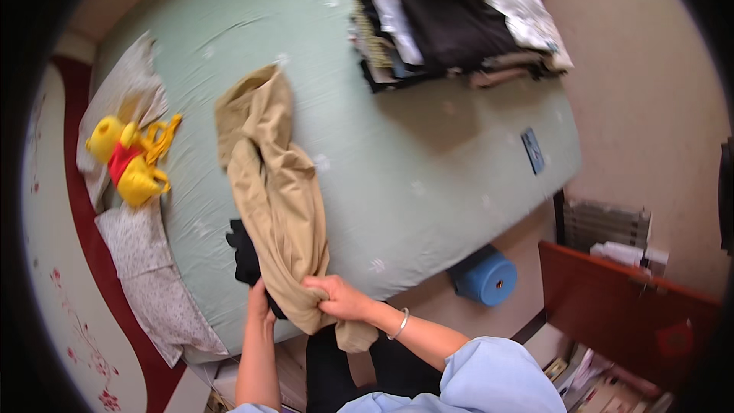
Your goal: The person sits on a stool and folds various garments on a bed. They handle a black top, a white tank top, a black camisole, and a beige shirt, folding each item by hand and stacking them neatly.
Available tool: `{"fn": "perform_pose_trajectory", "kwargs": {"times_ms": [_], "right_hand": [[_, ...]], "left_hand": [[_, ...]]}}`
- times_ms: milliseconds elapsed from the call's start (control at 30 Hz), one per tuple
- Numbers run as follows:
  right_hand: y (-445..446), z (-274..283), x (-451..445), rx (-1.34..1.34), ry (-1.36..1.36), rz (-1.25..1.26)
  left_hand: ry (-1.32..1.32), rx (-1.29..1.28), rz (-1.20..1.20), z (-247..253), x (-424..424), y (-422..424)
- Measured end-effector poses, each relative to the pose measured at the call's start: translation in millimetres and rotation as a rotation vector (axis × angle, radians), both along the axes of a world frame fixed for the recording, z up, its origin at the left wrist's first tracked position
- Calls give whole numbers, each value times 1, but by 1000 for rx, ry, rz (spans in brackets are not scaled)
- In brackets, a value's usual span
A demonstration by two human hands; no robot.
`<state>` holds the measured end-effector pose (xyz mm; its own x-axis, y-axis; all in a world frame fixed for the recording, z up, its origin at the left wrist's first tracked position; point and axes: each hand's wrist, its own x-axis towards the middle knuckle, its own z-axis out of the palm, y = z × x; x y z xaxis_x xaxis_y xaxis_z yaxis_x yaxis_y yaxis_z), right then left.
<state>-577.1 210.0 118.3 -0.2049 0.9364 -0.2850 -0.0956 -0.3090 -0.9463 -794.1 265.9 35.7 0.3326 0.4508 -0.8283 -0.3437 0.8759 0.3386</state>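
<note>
A long tan cloth garment [281,201] stretches across the pale green bed sheet, its near end drawn over the mattress edge toward me. My right hand [338,298] grips a bunched fold of this near end, and a loose tan piece hangs below the fist. Against the garment's left side is my left hand [261,301], its fingers hidden behind the fabric, so I cannot tell its hold. Black cloth [243,255] shows beside and partly under the garment, close to the left hand. At the far end the tan cloth forms a wide, gaping opening.
Folded clothes [453,20] are stacked on the bed's [401,201] far right. A phone [532,151] lies near the right edge. Pillows [149,275] and a yellow plush bear [123,160] line the headboard [74,275]. A blue stool [487,278] and reddish-brown wooden panel [619,298] stand right.
</note>
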Motion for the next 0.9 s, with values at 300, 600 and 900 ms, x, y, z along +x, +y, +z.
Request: {"fn": "perform_pose_trajectory", "kwargs": {"times_ms": [300,600,900], "right_hand": [[-107,109,75,315,-138,-334],[-145,167,110,538,-257,-550],[-119,149,177,458,-211,-820]], "left_hand": [[-225,258,-114,113,111,-60],[-332,453,-200,184,167,-70],[-129,628,-181,164,143,-76]]}}
